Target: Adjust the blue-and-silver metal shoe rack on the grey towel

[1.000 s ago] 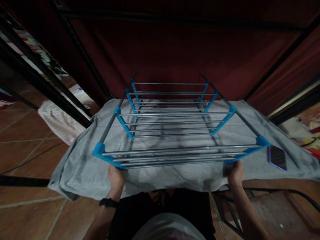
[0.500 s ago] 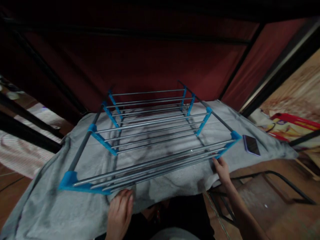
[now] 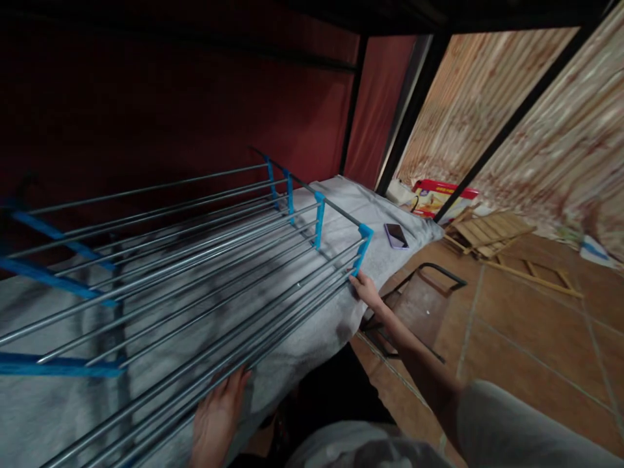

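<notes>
A metal rack [image 3: 205,260] of silver rods with blue plastic corner pieces lies flat on a grey towel [image 3: 341,221] spread over a low surface. My left hand [image 3: 217,416] rests flat under the nearest rods at the front edge, fingers spread on the towel. At the rack's right front corner my right hand [image 3: 365,292] touches the blue end piece [image 3: 363,244], fingers curled against the rods; whether it grips them I cannot tell. A purple-cased phone [image 3: 396,235] lies on the towel just beyond that corner.
A dark red curtain hangs behind the rack, with black frame bars beside it. A dark metal-framed stool [image 3: 419,299] stands below the right corner. On the tiled floor to the right lie wooden slats [image 3: 487,234] and a red box [image 3: 433,195].
The view has swung right and closer. My left hand left the left blue corner and slid along the front edge to under the rods. My right hand stays at the right corner.
</notes>
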Tool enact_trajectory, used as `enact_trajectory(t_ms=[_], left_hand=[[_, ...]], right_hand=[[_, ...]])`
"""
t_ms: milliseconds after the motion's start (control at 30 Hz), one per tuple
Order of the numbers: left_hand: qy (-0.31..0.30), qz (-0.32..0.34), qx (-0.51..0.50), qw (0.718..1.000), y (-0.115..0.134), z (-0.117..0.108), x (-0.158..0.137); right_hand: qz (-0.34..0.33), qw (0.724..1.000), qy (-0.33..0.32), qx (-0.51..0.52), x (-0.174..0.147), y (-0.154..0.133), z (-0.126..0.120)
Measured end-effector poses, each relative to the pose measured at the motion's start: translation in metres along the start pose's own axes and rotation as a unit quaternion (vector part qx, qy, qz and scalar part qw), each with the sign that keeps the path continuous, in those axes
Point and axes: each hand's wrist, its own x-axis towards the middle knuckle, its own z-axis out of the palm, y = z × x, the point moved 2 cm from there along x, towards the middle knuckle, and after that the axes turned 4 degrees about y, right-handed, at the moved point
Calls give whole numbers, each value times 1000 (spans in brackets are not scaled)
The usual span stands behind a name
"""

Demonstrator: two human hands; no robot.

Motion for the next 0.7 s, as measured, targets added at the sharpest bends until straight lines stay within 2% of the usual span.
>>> enact_trajectory(t_ms=[133, 333, 467, 700], left_hand=[[-25, -27, -7, 999, -6, 8, -2], [-70, -58, -7, 996, -8, 8, -1], [-97, -47, -8, 994, -8, 6, 2], [-90, -26, -18, 995, -7, 5, 5]], right_hand=[[-1, 1000, -26, 11, 2, 2, -5], [-16, 996, -86, 20, 5, -1, -15], [-18, 996, -82, 19, 6, -3, -17], [-15, 998, -67, 3, 2, -1, -13]])
